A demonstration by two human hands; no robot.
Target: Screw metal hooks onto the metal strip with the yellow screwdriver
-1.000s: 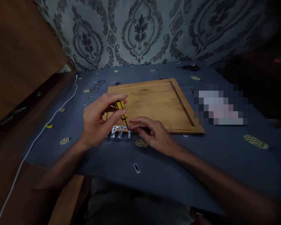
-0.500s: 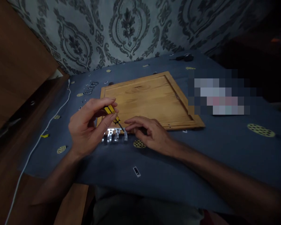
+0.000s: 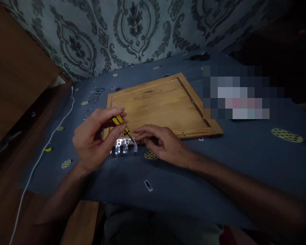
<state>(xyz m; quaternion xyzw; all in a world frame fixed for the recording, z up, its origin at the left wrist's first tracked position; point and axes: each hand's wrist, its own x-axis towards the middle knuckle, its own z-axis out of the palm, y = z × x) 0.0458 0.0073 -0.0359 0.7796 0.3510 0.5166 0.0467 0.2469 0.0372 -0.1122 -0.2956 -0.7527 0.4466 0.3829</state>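
- Screwdriver, yellow and black, sat in the left hand in the head view, the thumb and fingers closed around its handle; the shaft slanted down to the right, its tip at the right end of the hook rail.
- Metal hook rail lay along the near edge of the framed wooden board, toward the left, its hooks reaching past that edge over the blue tablecloth; the left hand hid part of it.
- Right hand came in from the right, fingers half curled, fingertips just beside the screwdriver's tip; whether they pinched anything small could not be told.
- Slipping looked the main risk: the slanted shaft could have skidded off under pressure and jabbed the nearby right fingertips or scratched the wood.
- Shifting was another: if those fingertips pressed only lightly, the rail could have crept out of line, or the board slid on the cloth, since neither hand visibly clamped it.
- Dim light over the rail could have made poor seating of the tip easy to miss.
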